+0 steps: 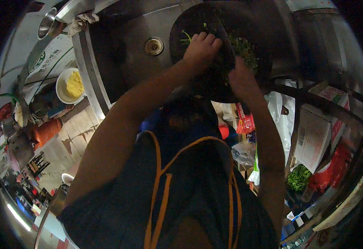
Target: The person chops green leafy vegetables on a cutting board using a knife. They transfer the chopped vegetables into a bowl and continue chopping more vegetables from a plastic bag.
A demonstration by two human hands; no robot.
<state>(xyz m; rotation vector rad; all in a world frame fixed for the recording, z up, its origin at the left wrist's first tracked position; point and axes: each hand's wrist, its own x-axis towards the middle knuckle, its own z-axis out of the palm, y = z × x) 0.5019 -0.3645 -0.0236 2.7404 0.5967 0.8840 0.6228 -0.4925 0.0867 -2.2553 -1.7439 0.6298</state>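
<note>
My left hand (202,48) presses a bunch of green stalks (186,38) down on a dark round chopping board (187,23). Their cut ends stick out to the left of my knuckles. In my right hand (244,79) is the handle of a kitchen knife (228,38), its blade angled up and away just right of my left fingers. Chopped leafy greens (243,51) lie in a heap on the board, to the right of the blade. Dim light hides the blade's lower edge and most of the bunch under my left hand.
Left of the board, a steel sink basin has a round drain (154,46). A rag (81,23) hangs over its metal rim. Lower left stands a white bowl of yellow crumbs (75,84). Cardboard boxes (313,137), a white plastic bag (282,115) and leafy greens (298,177) are at right.
</note>
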